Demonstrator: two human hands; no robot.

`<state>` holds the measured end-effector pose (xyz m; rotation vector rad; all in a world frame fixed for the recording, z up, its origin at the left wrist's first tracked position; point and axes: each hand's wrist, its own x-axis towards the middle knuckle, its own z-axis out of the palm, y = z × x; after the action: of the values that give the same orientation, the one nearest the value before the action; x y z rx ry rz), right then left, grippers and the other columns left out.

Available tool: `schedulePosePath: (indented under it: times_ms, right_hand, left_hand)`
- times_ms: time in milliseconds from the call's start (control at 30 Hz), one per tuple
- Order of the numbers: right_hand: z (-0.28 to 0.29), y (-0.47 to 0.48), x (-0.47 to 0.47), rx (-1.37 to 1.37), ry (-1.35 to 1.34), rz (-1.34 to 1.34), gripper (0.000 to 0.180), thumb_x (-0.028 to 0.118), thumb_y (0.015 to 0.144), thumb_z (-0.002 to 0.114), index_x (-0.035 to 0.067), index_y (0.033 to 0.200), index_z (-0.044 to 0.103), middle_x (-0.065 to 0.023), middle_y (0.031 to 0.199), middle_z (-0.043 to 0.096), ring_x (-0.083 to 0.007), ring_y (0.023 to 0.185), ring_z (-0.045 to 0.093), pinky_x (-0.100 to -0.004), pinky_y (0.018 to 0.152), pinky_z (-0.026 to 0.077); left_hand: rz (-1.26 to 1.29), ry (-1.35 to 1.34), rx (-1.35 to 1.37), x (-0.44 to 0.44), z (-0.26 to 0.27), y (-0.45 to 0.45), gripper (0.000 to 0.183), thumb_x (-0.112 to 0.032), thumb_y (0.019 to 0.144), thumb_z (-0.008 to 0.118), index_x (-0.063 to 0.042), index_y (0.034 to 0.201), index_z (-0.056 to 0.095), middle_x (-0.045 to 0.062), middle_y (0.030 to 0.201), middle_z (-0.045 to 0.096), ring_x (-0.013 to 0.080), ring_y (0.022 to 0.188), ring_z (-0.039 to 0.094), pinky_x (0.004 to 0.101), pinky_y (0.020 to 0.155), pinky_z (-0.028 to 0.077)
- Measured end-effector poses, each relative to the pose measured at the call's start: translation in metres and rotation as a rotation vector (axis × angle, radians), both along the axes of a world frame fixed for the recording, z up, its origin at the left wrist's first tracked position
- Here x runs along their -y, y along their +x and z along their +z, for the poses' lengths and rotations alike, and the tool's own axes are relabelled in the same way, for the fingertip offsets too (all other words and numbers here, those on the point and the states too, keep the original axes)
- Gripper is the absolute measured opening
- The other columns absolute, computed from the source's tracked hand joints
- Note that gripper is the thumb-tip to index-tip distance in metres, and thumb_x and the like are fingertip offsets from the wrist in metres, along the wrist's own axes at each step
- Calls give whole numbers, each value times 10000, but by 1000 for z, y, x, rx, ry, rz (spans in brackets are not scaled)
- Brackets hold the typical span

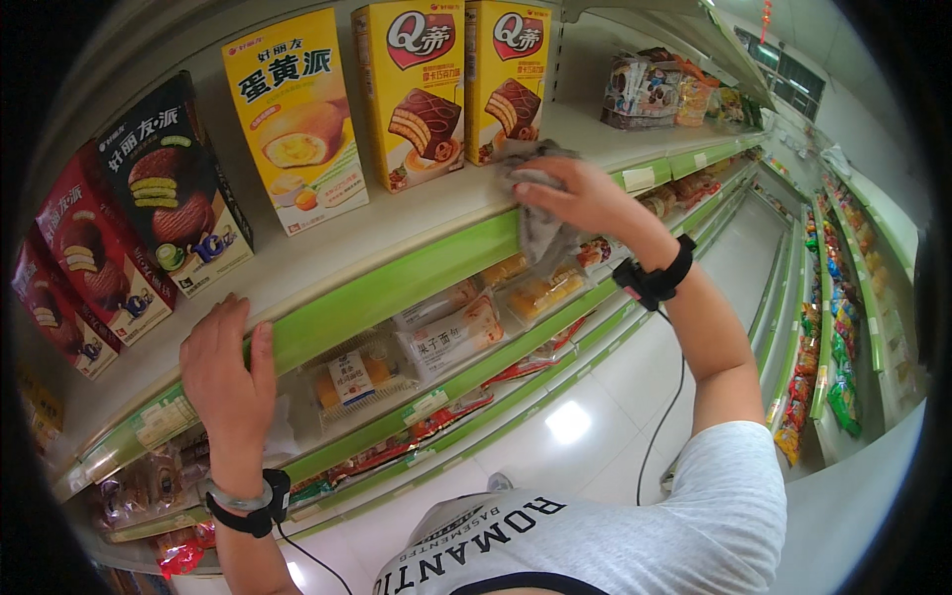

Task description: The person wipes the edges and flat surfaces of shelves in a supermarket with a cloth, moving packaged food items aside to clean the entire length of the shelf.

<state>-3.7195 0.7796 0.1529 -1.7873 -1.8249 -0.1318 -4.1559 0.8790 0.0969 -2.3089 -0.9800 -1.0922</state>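
Observation:
A grey cloth [547, 223] is bunched under my right hand [569, 193], pressed on the front of the upper shelf [416, 212] and draping over its green edge strip. Just behind the cloth stands a yellow snack cake box [508, 89], with a similar yellow box [416, 104] to its left. My left hand [227, 372] rests on the same shelf's front edge, thumb apart from the fingers, holding nothing. Near it stand a black pie box [175, 186] and a red pie box [104, 245]. Another yellow box [297, 126] is upright between my hands.
Bagged snacks [643, 89] lie farther right on the upper shelf. Packaged bread [454, 335] fills the shelf below. Across the tiled aisle floor [595, 401] is another shelf rack with colourful packets [844, 379]. Cables hang from both wrist straps.

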Motion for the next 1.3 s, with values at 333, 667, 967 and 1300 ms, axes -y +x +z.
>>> schedulePosePath:
  times_ms: [333,667,967,1300]
  right_hand:
    - [9,203,-10,307,-280,-312,417,298,984,550,126,1361,595,-171,1420,546,-349,1279,542,-407,1013,468]
    - [27,218,-64,459,-744,-168,492,332,1050,419,112,1490,432,-167,1567,372,-345,1439,353,-406,1175,301]
    - [43,244,-104,72,-776,-270,837,639,960,455,35,1528,340,-186,1597,307,-306,1455,314,-406,1172,265]
    - [75,199,-127,170,-947,-332,771,645,978,427,142,1554,332,-105,1583,353,-263,1427,349,-417,1159,293]
  left_hand:
    - [31,22,-7,-2,-2,0,287,-239,1001,565,-27,1173,655,160,1222,674,348,1120,613,448,979,450]
    - [39,80,-5,-5,-6,3,266,-189,951,591,-16,1148,641,180,1186,675,371,1090,623,451,942,449]
    - [42,72,-2,-3,-4,11,282,-196,982,528,12,1131,646,198,1178,674,384,1086,623,453,953,444]
    - [97,35,12,-3,-4,16,295,-196,991,489,19,1112,651,196,1179,672,389,1102,614,457,972,436]
